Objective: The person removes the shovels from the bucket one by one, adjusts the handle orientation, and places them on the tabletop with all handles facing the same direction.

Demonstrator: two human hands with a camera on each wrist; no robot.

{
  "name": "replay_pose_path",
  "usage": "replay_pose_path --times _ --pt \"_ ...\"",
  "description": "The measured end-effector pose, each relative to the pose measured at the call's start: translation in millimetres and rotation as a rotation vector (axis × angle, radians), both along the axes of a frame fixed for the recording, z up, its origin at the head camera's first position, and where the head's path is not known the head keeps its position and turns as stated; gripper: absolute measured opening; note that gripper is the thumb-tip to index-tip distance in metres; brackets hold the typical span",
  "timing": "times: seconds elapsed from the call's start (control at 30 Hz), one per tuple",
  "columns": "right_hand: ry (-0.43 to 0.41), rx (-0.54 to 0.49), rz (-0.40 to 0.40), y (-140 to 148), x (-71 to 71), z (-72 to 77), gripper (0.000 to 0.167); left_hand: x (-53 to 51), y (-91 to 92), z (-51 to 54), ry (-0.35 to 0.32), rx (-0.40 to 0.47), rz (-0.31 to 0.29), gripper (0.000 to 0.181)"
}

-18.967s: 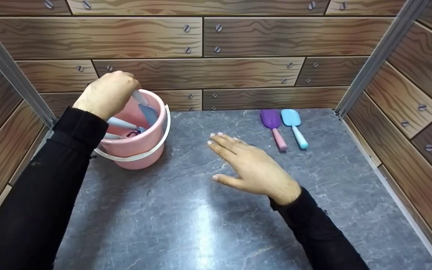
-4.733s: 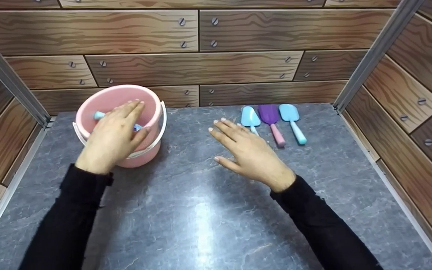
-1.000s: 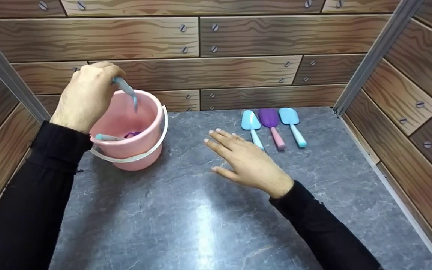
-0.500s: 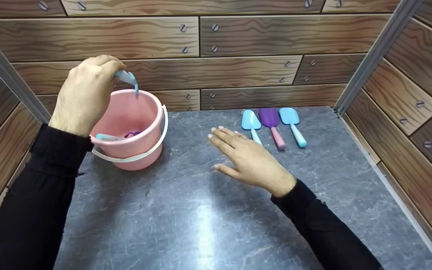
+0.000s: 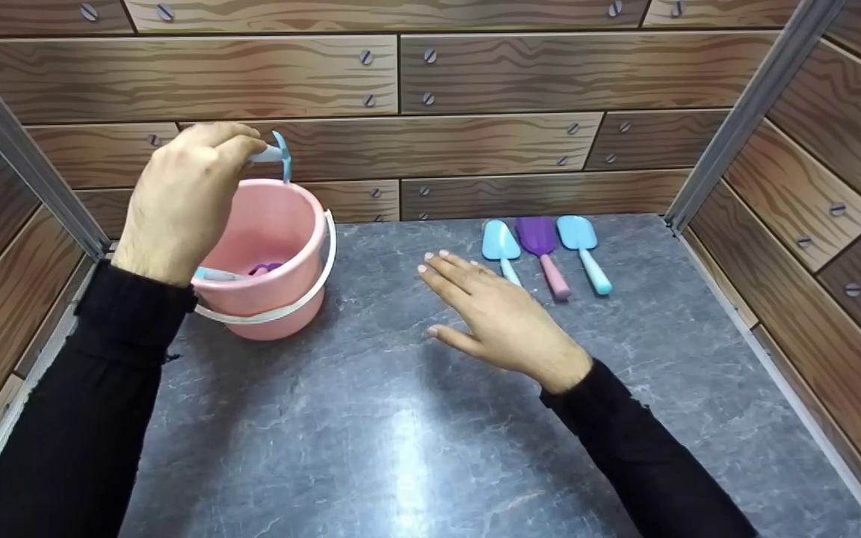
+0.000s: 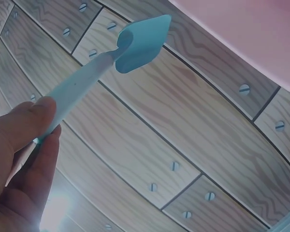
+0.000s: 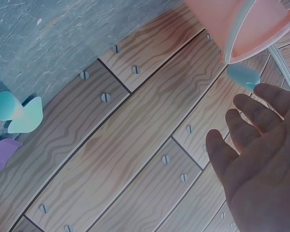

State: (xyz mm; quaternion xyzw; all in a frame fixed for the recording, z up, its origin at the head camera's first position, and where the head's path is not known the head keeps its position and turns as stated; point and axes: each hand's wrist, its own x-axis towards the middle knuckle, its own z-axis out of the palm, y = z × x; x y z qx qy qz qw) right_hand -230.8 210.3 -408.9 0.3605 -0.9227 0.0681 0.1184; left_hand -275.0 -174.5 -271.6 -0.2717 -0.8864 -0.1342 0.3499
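Plank-print walls point(image 5: 288, 78): wood-look panels with printed screws are wrapping round the back and sides, metal strips running up the corners.
Grey surface point(image 5: 311, 426): marbled and carrying everything, with a bright light streak glaring off the middle.
Pink bucket point(image 5: 266, 295): sitting upright toward the left back, white bail point(image 5: 273, 317) hanging across its front. Inside, a pale handle point(image 5: 220, 275) and something purple point(image 5: 264, 267) are showing; can't make out the rest.
Left hand point(image 5: 184, 196): pinching the very end of the held blue scoop point(image 6: 77, 89) between thumb and fingers, hovering over the bucket.
Where that scoop is: hanging in the air by the bucket's far rim, blade pointing toward the back wall. Left wrist view is showing clear space between blade and bucket.
How it's gonna handle: looking like light, stiff plastic, probably smooth and a bit slick, not very fragile. Pinching the tail end is leaving the blade way out front, so it might be twisting easily; I'd be grabbing mid-handle.
Right hand point(image 5: 505, 325): fingers lying straight, gripping nothing; can't tell if it's touching the surface.
Laid-out row: light blue scoop point(image 5: 500, 240), purple scoop point(image 5: 537, 235) and turquoise-handled scoop point(image 5: 578, 233) are lying side by side just beyond it, blades facing the back wall.
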Motion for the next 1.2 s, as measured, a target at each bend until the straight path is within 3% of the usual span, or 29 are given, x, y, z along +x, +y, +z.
replay_pose_path --times 0.4,1.2 --pt "0.012 0.010 -0.004 2 0.7 -1.2 0.080 2.0 10.1 -19.5 0.055 -0.026 -0.048 0.024" --pt "0.007 -0.013 -0.021 7 0.6 1.1 0.080 17.1 37.3 -56.0 0.194 -0.069 -0.138 0.020"
